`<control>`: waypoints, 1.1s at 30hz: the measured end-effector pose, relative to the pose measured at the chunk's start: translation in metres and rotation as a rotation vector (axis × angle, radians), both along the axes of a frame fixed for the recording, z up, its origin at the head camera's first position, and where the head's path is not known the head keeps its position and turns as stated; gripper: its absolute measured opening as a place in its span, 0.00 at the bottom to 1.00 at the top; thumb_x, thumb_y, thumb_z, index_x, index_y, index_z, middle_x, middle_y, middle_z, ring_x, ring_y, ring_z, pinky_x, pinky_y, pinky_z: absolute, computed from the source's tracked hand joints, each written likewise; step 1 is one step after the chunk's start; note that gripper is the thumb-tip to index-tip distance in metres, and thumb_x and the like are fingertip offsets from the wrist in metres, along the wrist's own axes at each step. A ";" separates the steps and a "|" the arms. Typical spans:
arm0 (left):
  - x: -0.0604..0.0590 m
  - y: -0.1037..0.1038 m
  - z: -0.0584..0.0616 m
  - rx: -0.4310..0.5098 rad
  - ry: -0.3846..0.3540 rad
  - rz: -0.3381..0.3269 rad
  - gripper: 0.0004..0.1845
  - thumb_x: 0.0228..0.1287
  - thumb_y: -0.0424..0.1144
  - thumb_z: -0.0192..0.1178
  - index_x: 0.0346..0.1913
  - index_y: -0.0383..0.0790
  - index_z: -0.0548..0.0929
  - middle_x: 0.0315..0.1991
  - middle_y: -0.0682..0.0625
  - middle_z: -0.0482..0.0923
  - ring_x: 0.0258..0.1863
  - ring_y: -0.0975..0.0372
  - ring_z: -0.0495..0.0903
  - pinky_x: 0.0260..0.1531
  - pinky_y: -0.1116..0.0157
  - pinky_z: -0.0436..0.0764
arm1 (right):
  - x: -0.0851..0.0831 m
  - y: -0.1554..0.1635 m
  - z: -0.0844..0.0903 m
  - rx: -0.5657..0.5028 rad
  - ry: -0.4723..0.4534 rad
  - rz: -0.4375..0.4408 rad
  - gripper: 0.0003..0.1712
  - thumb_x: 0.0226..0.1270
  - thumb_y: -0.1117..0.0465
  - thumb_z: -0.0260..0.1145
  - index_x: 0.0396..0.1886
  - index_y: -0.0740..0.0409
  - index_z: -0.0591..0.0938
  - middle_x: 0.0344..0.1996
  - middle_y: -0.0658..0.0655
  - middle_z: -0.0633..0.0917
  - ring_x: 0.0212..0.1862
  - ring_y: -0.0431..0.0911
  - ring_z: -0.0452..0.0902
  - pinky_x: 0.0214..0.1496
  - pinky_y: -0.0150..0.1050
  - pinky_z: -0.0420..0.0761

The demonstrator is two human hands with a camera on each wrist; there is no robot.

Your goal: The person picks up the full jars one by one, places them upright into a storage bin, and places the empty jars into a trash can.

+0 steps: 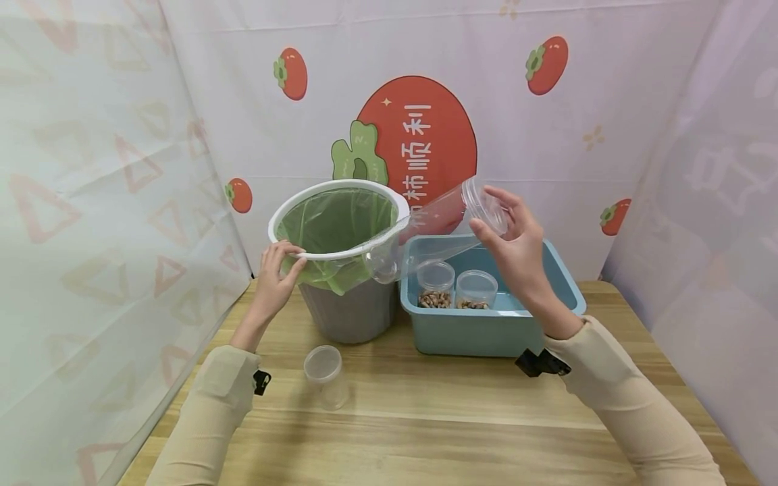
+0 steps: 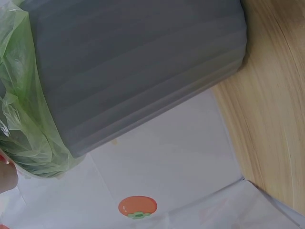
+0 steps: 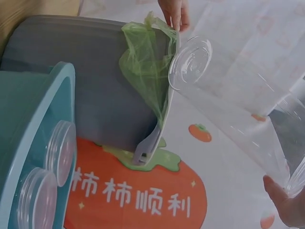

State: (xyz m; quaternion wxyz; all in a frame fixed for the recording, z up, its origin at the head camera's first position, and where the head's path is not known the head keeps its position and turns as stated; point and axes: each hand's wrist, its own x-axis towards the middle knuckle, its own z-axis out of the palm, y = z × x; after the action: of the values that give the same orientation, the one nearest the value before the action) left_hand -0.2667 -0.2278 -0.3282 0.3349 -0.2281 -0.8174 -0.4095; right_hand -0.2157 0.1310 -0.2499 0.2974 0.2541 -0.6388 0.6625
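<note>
A tall clear plastic jar (image 1: 434,229) hangs tilted in the air, held near its ringed upper end by my right hand (image 1: 516,246). Its round base (image 3: 191,64) points down and left, overlapping the bin's right rim in the head view; whether they touch I cannot tell. Nothing shows inside the jar. My left hand (image 1: 275,280) grips the left front of the white rim on a grey trash bin (image 1: 349,314), fingers over the top and thumb outside. A green plastic bag (image 1: 340,273) lines the bin and folds over its rim. Most of the left hand is outside the left wrist view.
Right of the bin stands a blue plastic basin (image 1: 480,336). Inside are two short clear jars (image 1: 435,287) with brown, nut-like pieces at the bottom. Another clear jar (image 1: 328,378) stands on the wooden table (image 1: 437,432) before the bin. Printed curtains (image 1: 583,162) enclose the back and sides.
</note>
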 end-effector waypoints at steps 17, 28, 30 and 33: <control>0.026 0.017 0.021 0.015 0.007 -0.010 0.07 0.54 0.21 0.53 0.37 0.21 0.72 0.40 0.30 0.67 0.51 0.39 0.59 0.53 0.48 0.52 | -0.033 -0.040 0.027 -0.004 -0.037 -0.084 0.27 0.55 0.62 0.64 0.56 0.59 0.70 0.51 0.57 0.72 0.49 0.47 0.70 0.45 0.37 0.77; 0.027 0.018 0.022 0.012 -0.011 -0.004 0.07 0.56 0.22 0.54 0.37 0.21 0.72 0.41 0.30 0.67 0.53 0.39 0.59 0.55 0.47 0.52 | -0.059 -0.059 0.026 0.075 -0.070 -0.163 0.27 0.55 0.57 0.65 0.55 0.57 0.71 0.54 0.52 0.72 0.55 0.40 0.65 0.41 0.36 0.78; 0.027 0.018 0.023 0.012 -0.008 -0.005 0.07 0.55 0.22 0.54 0.37 0.21 0.72 0.40 0.30 0.67 0.53 0.39 0.59 0.55 0.47 0.52 | -0.063 -0.062 0.024 0.088 -0.092 -0.167 0.28 0.54 0.54 0.65 0.55 0.55 0.71 0.54 0.51 0.71 0.55 0.39 0.64 0.43 0.36 0.77; 0.026 0.018 0.022 0.010 -0.008 -0.007 0.07 0.55 0.22 0.54 0.37 0.21 0.72 0.40 0.30 0.67 0.52 0.39 0.59 0.55 0.47 0.52 | -0.069 -0.067 0.022 0.110 -0.120 -0.172 0.30 0.53 0.51 0.66 0.55 0.53 0.71 0.53 0.51 0.71 0.56 0.38 0.63 0.45 0.37 0.76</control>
State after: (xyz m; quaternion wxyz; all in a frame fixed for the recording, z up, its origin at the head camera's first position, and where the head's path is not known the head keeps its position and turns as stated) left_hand -0.2403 -0.2101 -0.3060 0.3315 -0.2278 -0.8158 -0.4156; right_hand -0.2845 0.0644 -0.2283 0.3001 0.1742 -0.7102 0.6125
